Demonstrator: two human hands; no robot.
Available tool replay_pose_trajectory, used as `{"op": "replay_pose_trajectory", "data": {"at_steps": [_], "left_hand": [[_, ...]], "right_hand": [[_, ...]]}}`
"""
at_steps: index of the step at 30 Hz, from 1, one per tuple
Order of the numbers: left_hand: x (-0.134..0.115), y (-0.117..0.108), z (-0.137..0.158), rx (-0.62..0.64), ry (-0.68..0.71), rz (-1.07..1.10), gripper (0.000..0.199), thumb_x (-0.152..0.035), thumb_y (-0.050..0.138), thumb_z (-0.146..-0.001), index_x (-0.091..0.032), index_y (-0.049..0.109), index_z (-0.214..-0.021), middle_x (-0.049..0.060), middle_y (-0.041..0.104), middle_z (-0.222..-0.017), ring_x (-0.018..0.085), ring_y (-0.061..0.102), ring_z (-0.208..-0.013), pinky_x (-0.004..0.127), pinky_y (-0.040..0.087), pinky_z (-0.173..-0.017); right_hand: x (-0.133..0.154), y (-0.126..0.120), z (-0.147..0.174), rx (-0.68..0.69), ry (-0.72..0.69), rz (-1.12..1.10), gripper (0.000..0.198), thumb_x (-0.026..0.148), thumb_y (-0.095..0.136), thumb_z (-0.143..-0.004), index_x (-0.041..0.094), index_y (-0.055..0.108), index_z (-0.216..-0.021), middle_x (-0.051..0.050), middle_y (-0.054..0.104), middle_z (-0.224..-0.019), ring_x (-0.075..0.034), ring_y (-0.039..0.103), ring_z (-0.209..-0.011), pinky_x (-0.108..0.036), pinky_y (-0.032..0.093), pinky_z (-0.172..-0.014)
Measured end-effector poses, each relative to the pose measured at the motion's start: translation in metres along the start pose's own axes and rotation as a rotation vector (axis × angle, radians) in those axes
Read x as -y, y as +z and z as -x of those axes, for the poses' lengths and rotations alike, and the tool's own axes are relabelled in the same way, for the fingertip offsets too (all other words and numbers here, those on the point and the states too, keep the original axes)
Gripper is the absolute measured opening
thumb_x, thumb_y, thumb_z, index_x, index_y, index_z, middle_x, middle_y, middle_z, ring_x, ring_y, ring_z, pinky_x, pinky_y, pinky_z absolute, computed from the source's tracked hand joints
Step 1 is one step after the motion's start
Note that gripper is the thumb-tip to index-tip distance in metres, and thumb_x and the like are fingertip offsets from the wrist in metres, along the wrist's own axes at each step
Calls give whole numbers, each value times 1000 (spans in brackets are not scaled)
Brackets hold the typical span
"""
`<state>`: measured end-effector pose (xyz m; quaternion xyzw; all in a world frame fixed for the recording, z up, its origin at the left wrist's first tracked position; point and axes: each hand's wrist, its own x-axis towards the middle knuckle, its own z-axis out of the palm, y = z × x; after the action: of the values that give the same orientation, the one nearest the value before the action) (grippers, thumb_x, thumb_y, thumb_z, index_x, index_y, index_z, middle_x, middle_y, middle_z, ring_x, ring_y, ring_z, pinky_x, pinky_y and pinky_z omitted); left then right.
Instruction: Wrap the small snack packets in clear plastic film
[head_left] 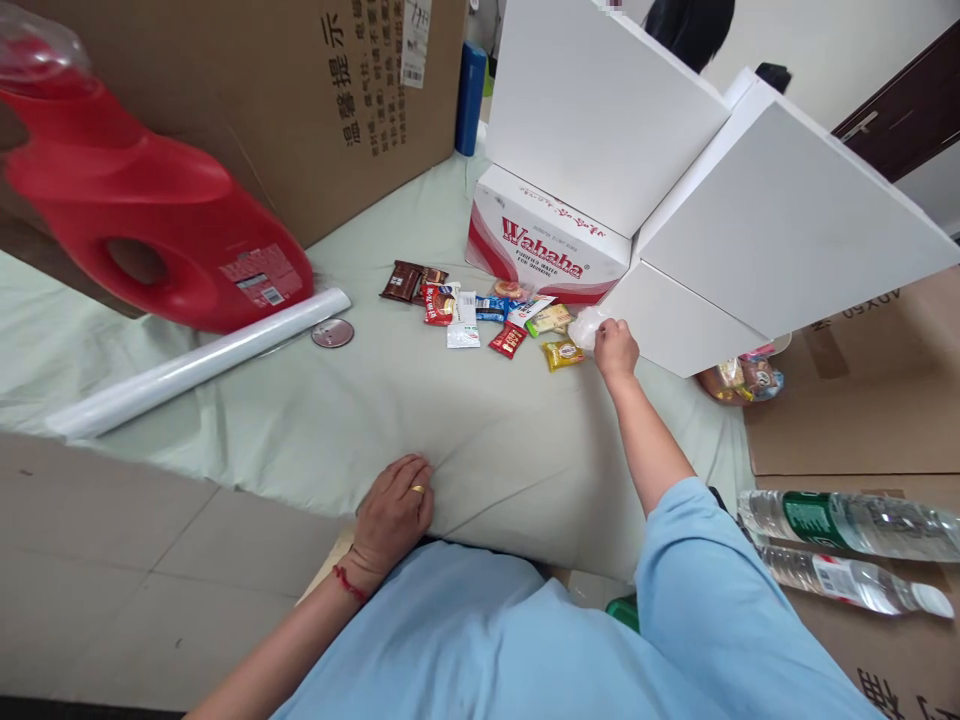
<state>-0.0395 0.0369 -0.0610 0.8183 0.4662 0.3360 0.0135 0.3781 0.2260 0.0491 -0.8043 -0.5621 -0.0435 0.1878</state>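
Observation:
My right hand (616, 350) is closed on a whitish, translucent plastic packet (585, 327), at the right end of a cluster of snack packets. Just left of it lie a yellow packet (562, 354) and a green-and-cream packet (550, 320). Farther left are a dark red packet (509, 340), a blue packet (492, 308), a white packet (463, 332), a red packet (439, 303) and a brown packet (402, 281). My left hand (395, 508), with a ring, rests palm down at the near edge of the cloth-covered table (495, 430), holding nothing.
A Wahaba-style white-and-red carton (551, 240) stands behind the packets, beside large white boxes (697, 210). At left are a red detergent jug (165, 210), a plastic-wrapped roll (202, 362) and a round disc (332, 333). Water bottles (862, 525) lie at right.

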Motion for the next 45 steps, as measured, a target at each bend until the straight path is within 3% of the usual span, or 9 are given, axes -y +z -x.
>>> {"op": "replay_pose_trajectory", "data": {"at_steps": [4, 9, 13, 18, 24, 27, 30, 37, 45], "left_hand": [[0, 0, 0, -27, 35, -1, 28, -8, 57, -89, -19, 73, -109, 11, 77, -109, 26, 71, -111, 42, 59, -99], [-1, -3, -1, -23, -5, 86, 25, -7, 57, -90, -18, 72, -107, 12, 76, -109, 27, 69, -112, 42, 58, -100], [-1, -13, -13, 18, -198, 333, 19, -16, 54, -95, -20, 73, -97, 9, 75, -100, 24, 70, -103, 39, 58, -94], [-24, -28, -52, 207, -455, 689, 23, -37, 54, -100, -22, 71, -97, 3, 71, -90, 18, 69, -83, 30, 57, -77], [-94, -10, -95, 353, -218, 965, 36, -43, 80, -82, -24, 68, -111, 11, 67, -120, 24, 65, -105, 35, 56, -84], [-116, 5, -103, 341, -210, 962, 33, -41, 81, -80, -24, 72, -107, 11, 69, -112, 27, 63, -107, 40, 52, -91], [-110, 13, -105, 318, -369, 1013, 16, -38, 69, -91, -23, 74, -89, 6, 68, -87, 22, 62, -87, 36, 49, -82], [-70, 9, -102, 264, -909, 1325, 39, -59, 73, -84, -22, 62, -87, 4, 69, -88, 17, 62, -84, 30, 48, -75], [-105, 13, -90, 382, -614, 1119, 37, -42, 87, -70, -24, 67, -95, 6, 66, -107, 21, 62, -97, 33, 50, -78]], "right_hand": [[-20, -23, 13, -134, 62, -464, 17, 38, 61, -91, 22, 65, -91, -6, 65, -93, -20, 58, -80, -31, 46, -72], [-48, -46, 62, -37, 311, -867, 36, 53, 76, -75, 23, 60, -86, 1, 61, -76, -13, 47, -62, -25, 38, -54], [-56, -50, 127, -33, 487, -1169, 41, 44, 89, -63, 24, 58, -80, 3, 59, -76, -11, 47, -62, -23, 40, -53], [-32, -37, 218, 194, 729, -1716, 42, 33, 94, -61, 24, 58, -81, 4, 55, -72, -8, 40, -56, -18, 33, -43], [30, -25, 277, 358, 776, -1662, 40, 43, 92, -67, 25, 62, -86, 4, 57, -71, -8, 37, -52, -20, 29, -41], [49, -33, 280, 398, 691, -1526, 40, 52, 89, -72, 25, 66, -89, 5, 55, -68, -9, 41, -53, -21, 32, -44], [50, -42, 273, 382, 653, -1439, 41, 54, 89, -73, 23, 65, -86, 5, 57, -68, -8, 41, -52, -20, 30, -45], [22, -44, 267, 497, 837, -1576, 48, 44, 96, -61, 22, 58, -79, 5, 55, -66, -6, 36, -50, -18, 22, -42], [41, -43, 275, 475, 647, -1402, 42, 54, 89, -73, 23, 62, -81, 6, 53, -64, -8, 40, -51, -20, 28, -43]]}}
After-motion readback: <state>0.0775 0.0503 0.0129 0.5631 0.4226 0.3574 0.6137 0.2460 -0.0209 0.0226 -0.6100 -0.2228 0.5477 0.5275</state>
